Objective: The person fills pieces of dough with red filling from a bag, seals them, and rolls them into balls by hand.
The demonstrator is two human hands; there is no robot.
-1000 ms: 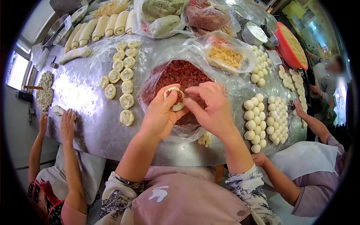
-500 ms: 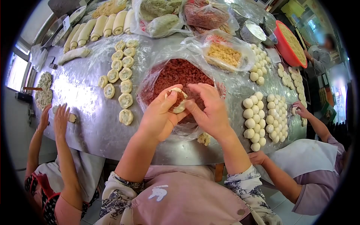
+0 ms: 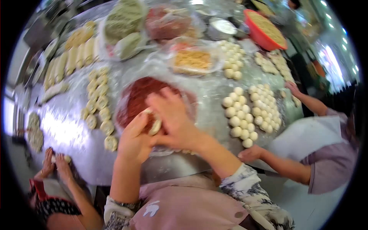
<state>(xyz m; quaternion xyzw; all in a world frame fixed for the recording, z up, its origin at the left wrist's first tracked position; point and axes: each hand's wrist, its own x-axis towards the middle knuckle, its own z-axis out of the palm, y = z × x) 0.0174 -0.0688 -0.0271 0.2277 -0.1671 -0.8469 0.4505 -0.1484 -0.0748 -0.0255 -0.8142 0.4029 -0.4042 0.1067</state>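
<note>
A round dough wrapper (image 3: 156,125) with red-brown filling in it rests in my left hand (image 3: 135,142), the fingers curled under and around it. My right hand (image 3: 174,119) lies against the wrapper's right side, its fingers stretched out and blurred, its thumb low near my left fingers. Just beyond both hands, an open plastic bag holds a mound of crumbly red-brown filling (image 3: 136,92). My right hand hides part of this mound and part of the wrapper.
Dough balls (image 3: 239,115) stand in rows at the right, beside a co-worker's hand (image 3: 251,154). Coiled dough pieces (image 3: 102,101) and dough rolls (image 3: 72,59) lie left. Another co-worker's hands (image 3: 57,163) press dough. Yellow crumbly filling (image 3: 191,60) and a red basin (image 3: 264,30) sit farther back.
My view has turned, shifting the table leftward in the picture. My right fingers have moved from the wrapper's edge to stretch out alongside it. The left co-worker's hands have come together on dough.
</note>
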